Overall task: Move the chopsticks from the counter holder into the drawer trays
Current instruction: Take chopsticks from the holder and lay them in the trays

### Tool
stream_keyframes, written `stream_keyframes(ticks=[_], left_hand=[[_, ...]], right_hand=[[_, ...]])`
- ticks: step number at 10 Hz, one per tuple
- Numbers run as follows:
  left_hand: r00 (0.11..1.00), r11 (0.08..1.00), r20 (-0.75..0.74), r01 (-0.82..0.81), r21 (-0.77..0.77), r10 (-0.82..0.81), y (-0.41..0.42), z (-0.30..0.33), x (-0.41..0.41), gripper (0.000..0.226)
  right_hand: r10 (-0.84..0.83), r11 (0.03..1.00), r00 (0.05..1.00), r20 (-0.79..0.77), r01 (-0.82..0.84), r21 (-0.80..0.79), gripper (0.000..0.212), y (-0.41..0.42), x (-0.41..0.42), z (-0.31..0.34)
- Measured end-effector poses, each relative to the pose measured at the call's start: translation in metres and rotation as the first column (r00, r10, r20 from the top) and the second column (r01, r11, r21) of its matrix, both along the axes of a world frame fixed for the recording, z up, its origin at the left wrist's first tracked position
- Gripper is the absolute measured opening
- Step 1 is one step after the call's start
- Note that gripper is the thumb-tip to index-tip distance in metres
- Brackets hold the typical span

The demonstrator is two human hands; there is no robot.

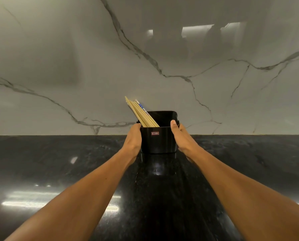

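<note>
A black holder with a small red label stands on the dark counter near the back wall. Several pale wooden chopsticks lean to the left inside it, with a blue-and-white patterned one behind them. My left hand presses against the holder's left side, thumb at the rim. My right hand clasps its right side, thumb on the rim and fingers hidden behind. The drawer and its trays are out of sight.
The glossy black stone counter stretches left and right of the holder. A grey-veined marble backsplash rises directly behind it. My forearms reach in from the bottom of the view.
</note>
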State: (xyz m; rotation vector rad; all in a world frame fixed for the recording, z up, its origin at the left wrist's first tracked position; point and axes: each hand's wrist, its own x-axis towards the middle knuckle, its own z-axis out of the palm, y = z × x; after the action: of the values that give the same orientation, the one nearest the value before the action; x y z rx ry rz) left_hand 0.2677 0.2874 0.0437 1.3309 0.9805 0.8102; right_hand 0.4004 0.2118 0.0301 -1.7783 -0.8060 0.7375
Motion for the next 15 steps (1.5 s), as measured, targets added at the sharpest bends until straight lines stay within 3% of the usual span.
stream_keyframes(ticks=[3, 5, 7, 11, 15], left_hand=[[0.995, 0.993, 0.010, 0.101, 0.061, -0.102, -0.041, -0.009, -0.036, 0.029], [0.979, 0.972, -0.019, 0.203, 0.120, -0.202, -0.111, -0.014, -0.083, 0.035], [0.970, 0.967, 0.001, 0.241, 0.085, -0.242, -0.197, -0.008, -0.142, 0.039], [0.968, 0.968, -0.019, 0.249, -0.002, -0.249, -0.319, -0.006, -0.230, 0.035], [0.981, 0.982, -0.057, 0.186, -0.005, -0.186, -0.355, -0.005, -0.255, 0.038]], right_hand=[[0.007, 1.000, 0.999, -0.032, -0.008, -0.027, 0.073, -0.046, -0.022, -0.006], [0.022, 1.000, 0.995, -0.093, -0.021, 0.010, 0.071, -0.121, -0.065, -0.010], [0.007, 1.000, 0.988, -0.156, -0.009, -0.012, 0.070, -0.208, -0.123, -0.003], [-0.032, 0.998, 0.979, -0.199, 0.019, -0.068, 0.071, -0.347, -0.215, 0.008], [-0.034, 0.998, 0.981, -0.191, 0.024, -0.056, 0.075, -0.384, -0.238, 0.012]])
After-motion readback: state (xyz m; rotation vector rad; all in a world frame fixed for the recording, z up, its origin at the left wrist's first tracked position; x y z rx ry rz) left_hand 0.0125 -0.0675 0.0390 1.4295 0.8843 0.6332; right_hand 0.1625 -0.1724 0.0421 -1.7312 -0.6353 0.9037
